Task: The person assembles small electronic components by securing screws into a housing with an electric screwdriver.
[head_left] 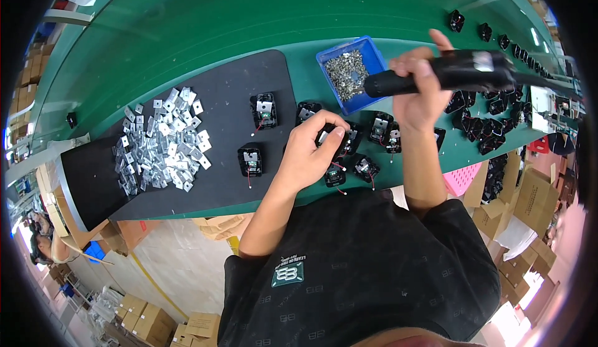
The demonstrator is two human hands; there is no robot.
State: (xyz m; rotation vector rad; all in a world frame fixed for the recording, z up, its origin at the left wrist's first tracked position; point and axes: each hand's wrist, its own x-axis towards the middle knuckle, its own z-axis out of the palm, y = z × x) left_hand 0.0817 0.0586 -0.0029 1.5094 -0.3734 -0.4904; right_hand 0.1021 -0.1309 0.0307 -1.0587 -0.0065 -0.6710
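Note:
My right hand [418,101] is wrapped round a black electric screwdriver [464,70], held level above the bench with its narrower end toward the left. A cable trails from its other end. My left hand [306,154] is closed, thumb and forefinger curled round a black plastic housing [323,137], which the hand partly hides. Several similar housings lie close by, with metal plates, small boards and thin wires in them; one housing [365,167] sits to the right of my left hand. Below the screwdriver's tip stands a blue bin [360,104] of small metal screws [346,73].
On the black mat [230,85] lie a heap of bent metal plates [171,135] and two housings [265,110]. More black housings [489,119] crowd the right of the green bench. A pink basket [462,179] and cardboard boxes [532,200] stand beyond its near edge.

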